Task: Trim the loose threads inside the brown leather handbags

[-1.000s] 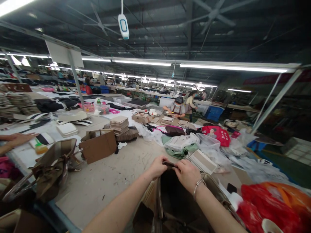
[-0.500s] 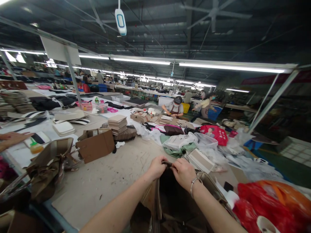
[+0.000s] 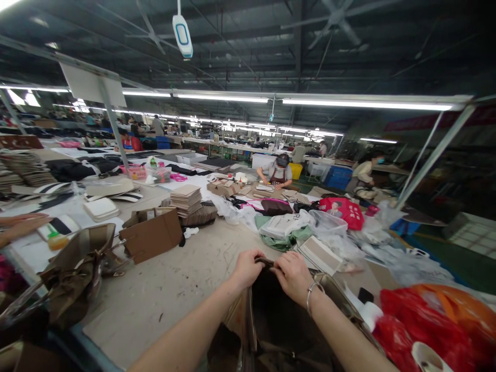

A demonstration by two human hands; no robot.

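A dark brown bag [image 3: 287, 330] stands upright right in front of me with its mouth facing up. Its far rim is pinched at two spots close together. My left hand [image 3: 248, 267] is closed on the rim's left part, thumb and fingers pressed together. Just to the right, my right hand [image 3: 292, 276] grips the same rim, a metal bangle at its wrist. A short strip of the folded edge shows between the hands. My forearms cover parts of the bag's sides, and its inside is dark.
Left are another brown bag [image 3: 77, 263], a cardboard box [image 3: 151, 235] and a stacked pile of boards [image 3: 186, 199]. Red plastic bags [image 3: 422, 320] lie right, near clear plastic wrap [image 3: 403, 263]. A co-worker's hand [image 3: 23, 225] rests at far left; another person [image 3: 279, 170] sits across the table.
Both hands keep their hold on the bag's rim, nearly still. The folded edge between them looks slightly more stretched out. A person in the right background has moved to the right.
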